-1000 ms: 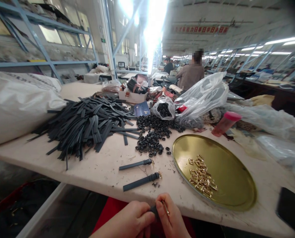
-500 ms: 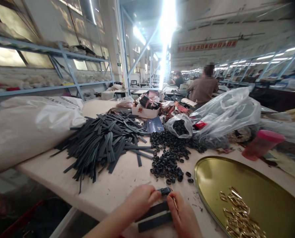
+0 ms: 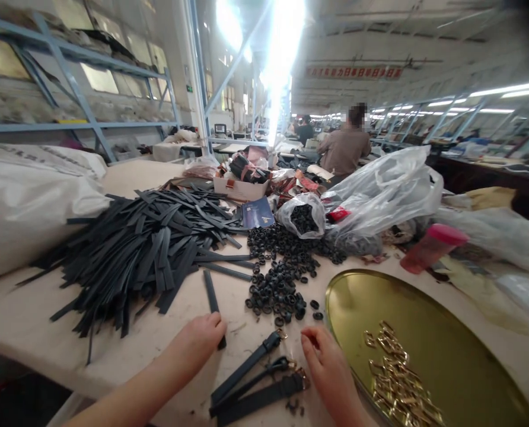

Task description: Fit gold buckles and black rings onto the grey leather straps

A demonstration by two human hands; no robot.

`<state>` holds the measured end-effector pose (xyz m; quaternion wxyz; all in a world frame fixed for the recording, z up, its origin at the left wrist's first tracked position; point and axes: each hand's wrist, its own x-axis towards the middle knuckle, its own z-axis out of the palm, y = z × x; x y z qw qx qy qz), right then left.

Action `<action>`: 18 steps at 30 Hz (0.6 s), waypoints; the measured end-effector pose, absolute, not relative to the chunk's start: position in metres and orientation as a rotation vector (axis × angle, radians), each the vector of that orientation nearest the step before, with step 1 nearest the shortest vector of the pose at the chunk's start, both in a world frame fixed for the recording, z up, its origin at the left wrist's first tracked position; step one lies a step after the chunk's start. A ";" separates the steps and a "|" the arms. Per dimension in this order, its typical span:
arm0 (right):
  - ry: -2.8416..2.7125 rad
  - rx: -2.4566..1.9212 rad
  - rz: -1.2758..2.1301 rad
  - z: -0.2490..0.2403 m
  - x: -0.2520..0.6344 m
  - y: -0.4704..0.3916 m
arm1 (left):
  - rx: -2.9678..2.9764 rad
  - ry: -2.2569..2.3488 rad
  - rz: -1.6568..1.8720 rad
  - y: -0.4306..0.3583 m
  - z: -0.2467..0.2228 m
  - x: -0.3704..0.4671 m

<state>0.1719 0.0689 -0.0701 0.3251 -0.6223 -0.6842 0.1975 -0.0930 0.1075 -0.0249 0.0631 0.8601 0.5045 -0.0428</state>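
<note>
My left hand (image 3: 204, 333) is closed around a plain black strap (image 3: 210, 290), which lies slanted on the table and sticks out above and below the fist. To the right, my right hand (image 3: 324, 362) is curled with thumb and fingertips close together; whatever they may hold is hidden. Between the hands lie several black straps with gold buckles, among them one buckled strap (image 3: 251, 363) at the top and another buckled strap (image 3: 268, 396) below. Just beyond my right hand is a heap of small black loops (image 3: 276, 290).
A big pile of black straps (image 3: 144, 243) spreads at left, beside a white sack (image 3: 33, 207). On the right, an oval gold tray (image 3: 349, 296) holds gold buckles (image 3: 398, 373). Behind are a plastic bag (image 3: 389, 190), a pink-lidded cup (image 3: 433, 249) and a person (image 3: 345, 148).
My hands have moved apart. The buckled strap they held together now lies on the table with others, and my left hand has taken hold of a plain strap. The view has shifted right.
</note>
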 end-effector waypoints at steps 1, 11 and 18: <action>-1.837 -1.662 0.489 -0.068 0.175 0.075 | 2.622 1.500 -0.131 0.106 -0.025 -0.094; -2.131 -1.665 0.371 -0.055 0.161 0.116 | 2.617 1.566 0.095 0.099 0.010 -0.070; -1.913 -1.598 0.581 -0.052 0.177 0.093 | 1.197 1.293 0.491 0.027 0.027 -0.014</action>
